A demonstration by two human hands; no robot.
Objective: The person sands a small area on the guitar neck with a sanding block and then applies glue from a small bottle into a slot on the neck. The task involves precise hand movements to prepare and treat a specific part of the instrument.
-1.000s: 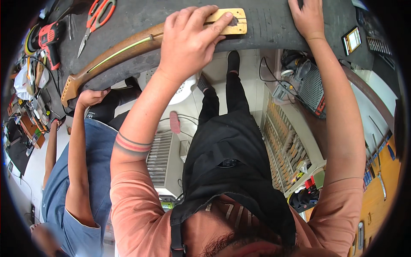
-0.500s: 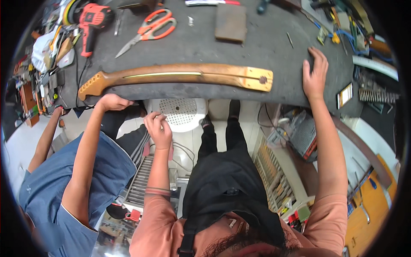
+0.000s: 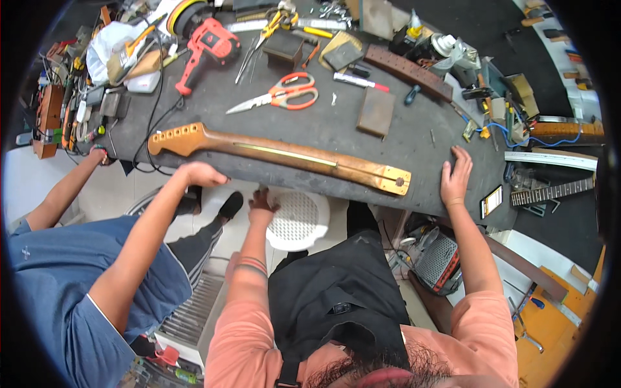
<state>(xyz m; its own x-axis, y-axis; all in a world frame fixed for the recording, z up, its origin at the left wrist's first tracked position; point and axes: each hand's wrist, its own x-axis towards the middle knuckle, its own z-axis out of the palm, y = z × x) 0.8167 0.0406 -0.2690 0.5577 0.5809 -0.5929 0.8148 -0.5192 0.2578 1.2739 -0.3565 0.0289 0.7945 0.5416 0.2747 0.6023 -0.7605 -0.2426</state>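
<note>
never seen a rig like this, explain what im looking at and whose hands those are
There's no machine here. A wide fisheye camera on a person's head looks down, so straight edges bend. That person's right hand rests on the dark workbench; the left hand is off its near edge, by a white stool. Neither visibly holds anything. On the bench lie a wooden guitar neck, orange-handled scissors and a red power tool. At left, the person in blue is someone else.
</note>
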